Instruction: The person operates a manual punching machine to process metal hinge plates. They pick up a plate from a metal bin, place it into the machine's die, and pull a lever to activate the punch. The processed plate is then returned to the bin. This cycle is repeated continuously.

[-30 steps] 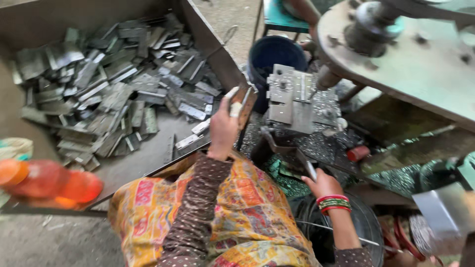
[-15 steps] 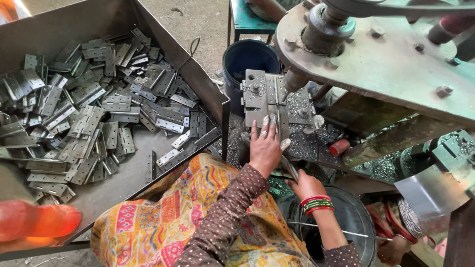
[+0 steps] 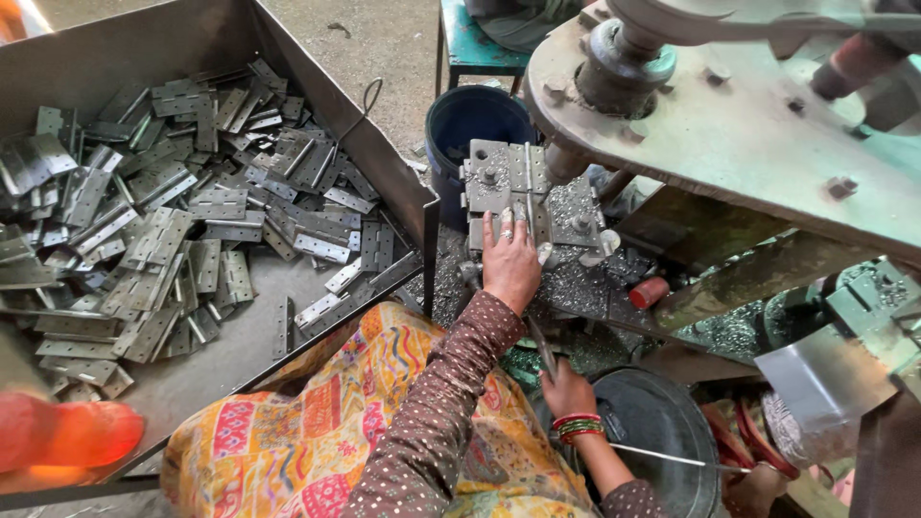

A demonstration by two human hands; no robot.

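The left hand (image 3: pixel 510 261) reaches far out from a brown dotted sleeve. It lies flat on a grey metal block (image 3: pixel 507 182) that sits on the machine. Its fingers (image 3: pixel 504 223) are spread a little and press down on a flat metal hinge piece (image 3: pixel 518 213) at the near edge of the block. The hand is on top of the piece, not wrapped around it.

The right hand (image 3: pixel 568 391) is nearer and lower, with red and green bangles on the wrist. It is closed tight around a thin dark rod (image 3: pixel 539 345) that slants up toward the block.

The left hand covers most of the hinge piece, so its shape is hard to see. The far end of the rod goes under the left wrist. A big round machine plate (image 3: pixel 739 134) hangs over the right side and hides what is under it.

To the left is a large metal bin (image 3: pixel 317 86) full of grey hinges (image 3: pixel 163 230). Its tall wall stands just beside the left arm. A blue bucket (image 3: pixel 470 120) sits far behind the block. The space for the hands is small, between the bin wall and the machine.
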